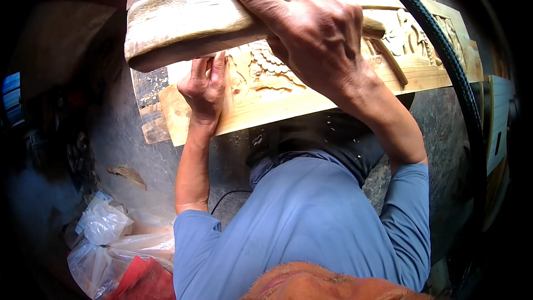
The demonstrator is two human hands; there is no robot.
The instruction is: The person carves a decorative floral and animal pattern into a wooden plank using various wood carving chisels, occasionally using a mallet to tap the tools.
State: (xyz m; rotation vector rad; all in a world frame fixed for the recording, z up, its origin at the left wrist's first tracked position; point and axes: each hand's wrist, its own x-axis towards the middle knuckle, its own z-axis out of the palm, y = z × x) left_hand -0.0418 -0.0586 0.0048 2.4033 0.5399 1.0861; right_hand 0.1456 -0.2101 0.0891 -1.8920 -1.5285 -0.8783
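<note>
Wooden mallet (189, 25), probably heavy and stiff, is filling the right hand (322, 33), best held by its handle (373, 28); the left hand (201, 90) is pinching narrowly, any contents hidden.

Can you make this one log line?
right hand: grips wooden mallet | left hand: over carved board, hold unclear | slim tool: on board

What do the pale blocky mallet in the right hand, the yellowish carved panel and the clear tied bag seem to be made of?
Pale blocky mallet: wood, apparently unvarnished, with streaky grain and a darkened lower side.
Yellowish carved panel: wood, probably bare; grain lines show, but glare leaves the finish uncertain.
Clear tied bag: probably thin plastic film; see-through, crumpled and shiny.
</note>
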